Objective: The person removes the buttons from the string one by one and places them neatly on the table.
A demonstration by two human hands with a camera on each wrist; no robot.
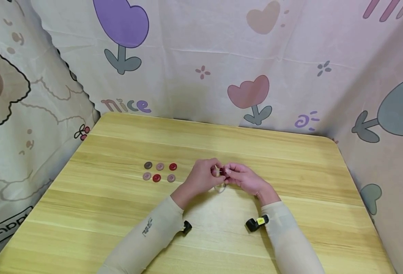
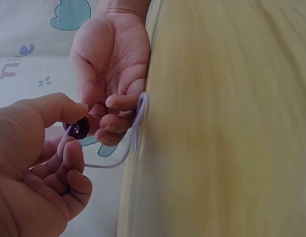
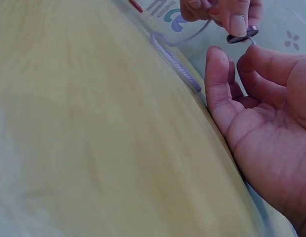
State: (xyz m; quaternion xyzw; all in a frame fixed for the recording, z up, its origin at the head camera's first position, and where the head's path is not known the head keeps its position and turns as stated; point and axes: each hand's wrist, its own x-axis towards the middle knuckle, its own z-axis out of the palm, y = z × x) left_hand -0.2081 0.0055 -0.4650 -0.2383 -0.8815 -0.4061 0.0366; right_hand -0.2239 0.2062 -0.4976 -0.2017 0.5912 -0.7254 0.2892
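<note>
My left hand (image 1: 201, 176) pinches a dark, shiny button (image 2: 82, 129) between thumb and forefinger, above the table. A pale lilac cord (image 2: 108, 166) runs from the button past the left fingers and droops in a loop to the tabletop. On the button's other side, a short bit of cord (image 3: 252, 40) comes out, and the fingertips of my right hand (image 1: 249, 179) pinch its end. In the head view both hands meet near the table's middle, the fingers covering most of the button.
Left of the hands, several loose buttons lie in two rows on the wooden table (image 1: 119, 205): a dark brown button (image 1: 148, 165), red buttons (image 1: 173, 166) and dusty pink buttons (image 1: 147, 176). A patterned cloth (image 1: 187, 91) hangs behind the table's far edge.
</note>
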